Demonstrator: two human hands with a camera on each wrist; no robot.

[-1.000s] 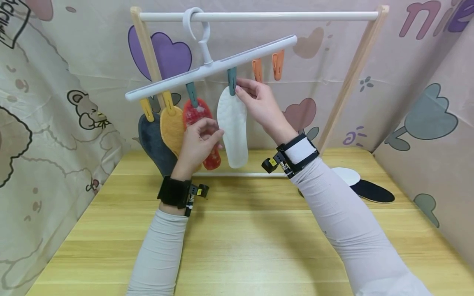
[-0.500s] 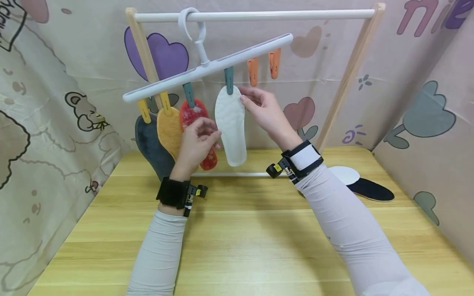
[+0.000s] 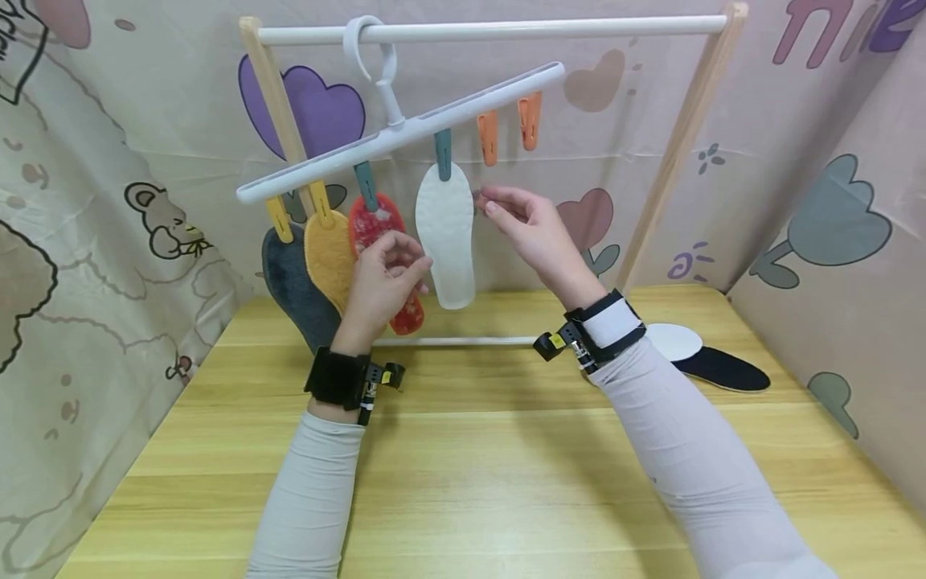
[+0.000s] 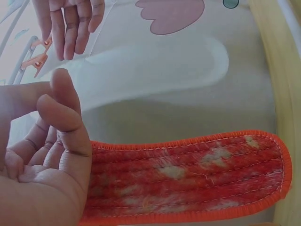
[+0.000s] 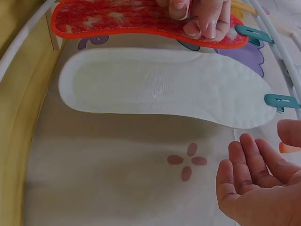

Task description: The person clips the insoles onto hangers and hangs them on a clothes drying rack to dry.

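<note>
The white, foam-like, sole-shaped insole (image 3: 444, 233) hangs nearly upright from a teal plastic clip (image 3: 444, 154); your empty left hand (image 3: 383, 281), loosely bent, lies just left of it, your empty, relaxed right hand (image 3: 537, 237) just right, nearer its clipped end.

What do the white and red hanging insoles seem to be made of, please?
White insole: possibly foam or latex, matte; its surface shows bumps and fine ribs.
Red insole: probably plush fabric, soft-looking; fuzzy fibres and stitch lines show.
</note>
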